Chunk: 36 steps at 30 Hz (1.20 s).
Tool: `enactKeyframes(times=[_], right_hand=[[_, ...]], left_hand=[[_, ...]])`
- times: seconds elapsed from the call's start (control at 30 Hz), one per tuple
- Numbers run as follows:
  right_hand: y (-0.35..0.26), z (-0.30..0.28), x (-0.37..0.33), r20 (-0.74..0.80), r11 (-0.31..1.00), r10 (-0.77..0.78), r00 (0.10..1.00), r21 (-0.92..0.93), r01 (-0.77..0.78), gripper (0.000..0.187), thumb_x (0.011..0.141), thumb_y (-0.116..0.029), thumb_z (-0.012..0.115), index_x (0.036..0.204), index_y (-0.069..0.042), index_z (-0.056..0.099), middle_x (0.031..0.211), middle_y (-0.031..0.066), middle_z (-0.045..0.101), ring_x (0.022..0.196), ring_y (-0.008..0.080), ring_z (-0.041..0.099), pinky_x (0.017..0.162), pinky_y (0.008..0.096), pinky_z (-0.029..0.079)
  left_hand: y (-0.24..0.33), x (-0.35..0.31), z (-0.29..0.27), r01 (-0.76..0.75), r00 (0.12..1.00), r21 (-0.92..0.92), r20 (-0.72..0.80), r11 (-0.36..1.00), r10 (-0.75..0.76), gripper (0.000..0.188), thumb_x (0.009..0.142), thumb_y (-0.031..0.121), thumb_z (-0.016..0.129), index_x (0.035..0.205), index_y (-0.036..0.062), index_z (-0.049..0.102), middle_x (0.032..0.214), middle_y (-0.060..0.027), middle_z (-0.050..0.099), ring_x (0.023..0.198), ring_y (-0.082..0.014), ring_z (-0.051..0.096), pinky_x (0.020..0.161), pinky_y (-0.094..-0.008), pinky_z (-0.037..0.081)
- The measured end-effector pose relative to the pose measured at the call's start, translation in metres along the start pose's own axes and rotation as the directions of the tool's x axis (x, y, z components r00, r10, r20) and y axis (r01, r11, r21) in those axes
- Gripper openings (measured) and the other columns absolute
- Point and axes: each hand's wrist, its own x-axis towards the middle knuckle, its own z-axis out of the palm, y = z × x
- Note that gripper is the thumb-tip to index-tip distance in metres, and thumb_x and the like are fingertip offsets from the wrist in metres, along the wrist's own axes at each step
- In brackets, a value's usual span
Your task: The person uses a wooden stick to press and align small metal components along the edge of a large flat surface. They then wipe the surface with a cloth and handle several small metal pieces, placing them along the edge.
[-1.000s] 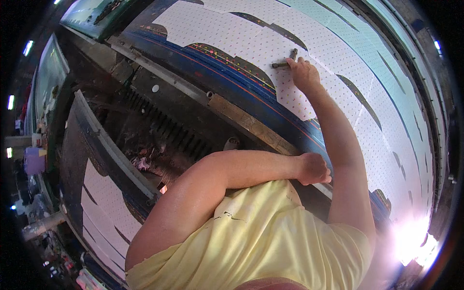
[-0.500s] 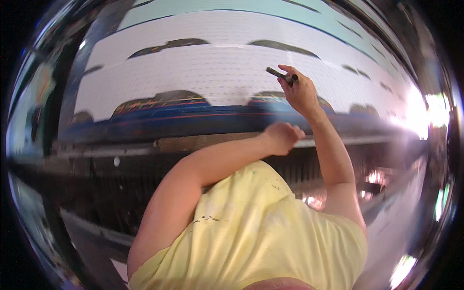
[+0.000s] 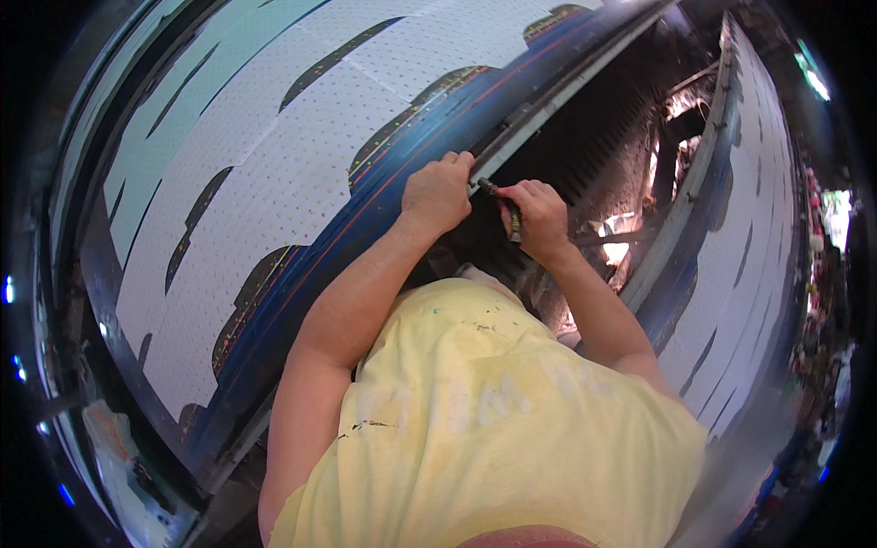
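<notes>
My left hand (image 3: pixel 438 194) rests at the edge of the long table, its fingers curled over the pale metal rail (image 3: pixel 548 113). Beside it, my right hand (image 3: pixel 539 217) is closed around a short dark metal tool (image 3: pixel 515 225) of a kind I cannot make out. The tool's upper end touches or nearly touches the rail's side next to my left fingertips. Part of its shaft is hidden by my right fingers. White dotted fabric (image 3: pixel 301 173) with dark scalloped shapes and a blue border covers the table beyond my left hand.
A second long table with patterned fabric (image 3: pixel 744 228) stands on the right. Between the tables runs a dark gap with a slatted surface (image 3: pixel 585 169) and bright debris (image 3: pixel 617 239) below. A dark frame with a stained pale surface (image 3: pixel 114 438) is at lower left.
My view has turned, so the table now slants. My right hand has come down from above the fabric with the tool to the rail. My left hand now lies on the rail beside it.
</notes>
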Motion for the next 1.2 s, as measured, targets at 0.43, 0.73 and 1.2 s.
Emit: enactKeyframes(times=[0.43,0.73,1.2], right_hand=[[0.013,0.008,-0.003,0.133,0.966,-0.189,0.973,-0.151,0.208,0.021,0.086,-0.01,0.082,0.106,-0.01,0.076,0.088,0.003,0.066,0.084,0.0266,0.066,0.077,0.0425,0.05],[0.021,0.028,-0.005,0.127,0.993,-0.066,0.99,-0.085,0.078,0.026,0.094,-0.014,0.077,0.12,-0.01,0.076,0.09,0.0054,0.067,0.084,0.0269,0.065,0.08,0.0416,0.049],[0.048,0.058,-0.032,0.919,-0.771,0.036,0.392,0.275,-0.574,0.058,0.118,-0.061,0.045,0.122,-0.008,0.068,0.062,-0.001,0.035,0.051,0.0128,0.032,0.05,0.0309,0.034]], left_hand=[[0.002,0.003,-0.001,-0.007,1.0,-0.034,0.001,0.999,0.007,0.032,0.093,0.01,0.073,0.124,0.0115,0.067,0.117,-0.0134,0.074,0.105,-0.0382,0.076,0.087,-0.0519,0.063],[0.001,0.002,-0.001,0.011,1.0,-0.028,0.013,1.0,-0.011,0.037,0.09,0.011,0.077,0.126,0.0137,0.068,0.117,-0.0106,0.073,0.105,-0.035,0.076,0.084,-0.0505,0.063],[0.002,0.004,-0.001,0.002,1.0,-0.049,-0.009,0.999,-0.002,0.039,0.087,0.008,0.078,0.124,0.0148,0.068,0.109,-0.009,0.069,0.099,-0.0335,0.075,0.079,-0.0472,0.063]])
